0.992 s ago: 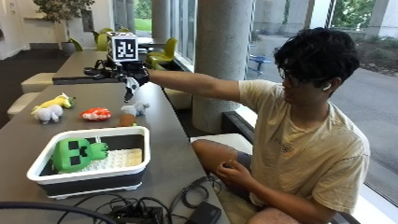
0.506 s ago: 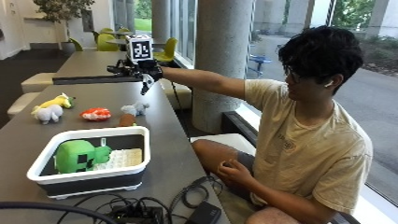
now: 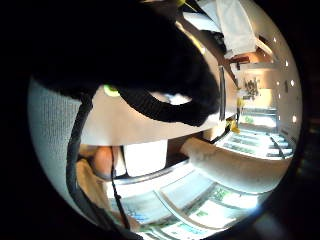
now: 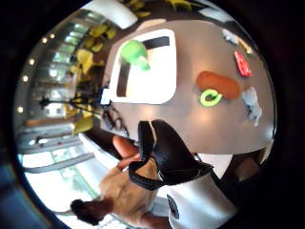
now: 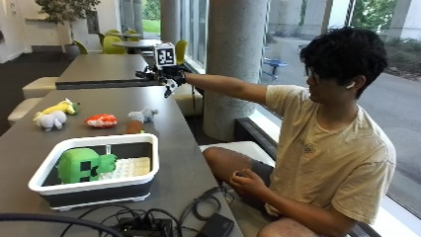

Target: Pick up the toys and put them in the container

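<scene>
Lying loose on the table, four toys are yet to be collected: a grey plush, a brown piece, a red one and a white-and-yellow plush. A blocky green plush is already held by the white-rimmed container. The right hand is raised well above them; whether the grip is released cannot be told. A descent toward the nearest soft toy seems called for next.
</scene>
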Tool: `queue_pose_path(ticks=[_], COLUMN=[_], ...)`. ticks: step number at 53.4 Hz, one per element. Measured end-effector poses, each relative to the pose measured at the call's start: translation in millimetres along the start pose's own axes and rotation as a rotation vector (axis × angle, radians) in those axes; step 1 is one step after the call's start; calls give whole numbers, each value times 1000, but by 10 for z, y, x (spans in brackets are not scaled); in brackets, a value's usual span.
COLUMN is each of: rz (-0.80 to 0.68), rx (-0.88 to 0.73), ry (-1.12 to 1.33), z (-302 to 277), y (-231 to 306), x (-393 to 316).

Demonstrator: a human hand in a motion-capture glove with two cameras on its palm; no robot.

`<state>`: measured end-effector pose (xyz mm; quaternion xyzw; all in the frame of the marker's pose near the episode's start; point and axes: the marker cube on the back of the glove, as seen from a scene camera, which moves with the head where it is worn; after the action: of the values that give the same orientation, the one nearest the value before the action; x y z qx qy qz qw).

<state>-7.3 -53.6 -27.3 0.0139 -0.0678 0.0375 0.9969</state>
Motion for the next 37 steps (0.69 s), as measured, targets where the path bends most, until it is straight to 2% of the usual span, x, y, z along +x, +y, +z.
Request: queue_pose_path(ticks=[4,12,15,19,25,37], rz=[-41,23,28,-77,10,-7], rx=[-6,-56,-58,-57,-83,-113], ry=[28,28,-50,-36,-8,-25], z=[118,359,414,422,592,818], y=[62,250,274,247,380,459], x=[241,655,480,48,205,384])
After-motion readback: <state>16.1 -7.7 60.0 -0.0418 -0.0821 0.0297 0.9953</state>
